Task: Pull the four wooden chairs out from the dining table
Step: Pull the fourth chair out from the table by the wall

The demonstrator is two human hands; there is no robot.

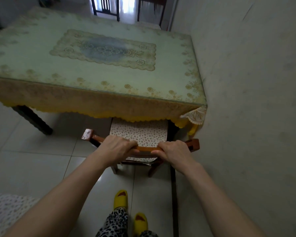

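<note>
At the near edge of the desk [92, 69], the fingers [126, 144] of the left hand [115, 147] curl over the top rail [144, 148] of a wooden chair [140, 139], clenched around it; the fingertips are hidden behind the rail. The right hand [173, 151] grips the same rail just beside it, thumb underneath, with a short bare stretch of rail between the two hands. Both bare forearms run down and out of the bottom of the view.

The chair is reddish-brown wood with a curved top rail whose ends stick out past each hand. A pale seat cushion [138, 133] with a small speckled print covers its seat. The front of the seat is tucked under the desk and hidden by the hanging yellow fringe of the tablecloth [75, 101]; only two rear legs show below the hands.

The desk is covered by a pale green cloth with a faded floral panel in the middle. Its right side sits against a grey wall [246, 82], and the chair stands near that wall. To the left and behind, glossy white floor tiles [32, 159] lie open. Two yellow slippers [120, 199] stand just behind the chair. Beyond the desk, a dark chair back [106, 6] is partly cut off and blurred.
</note>
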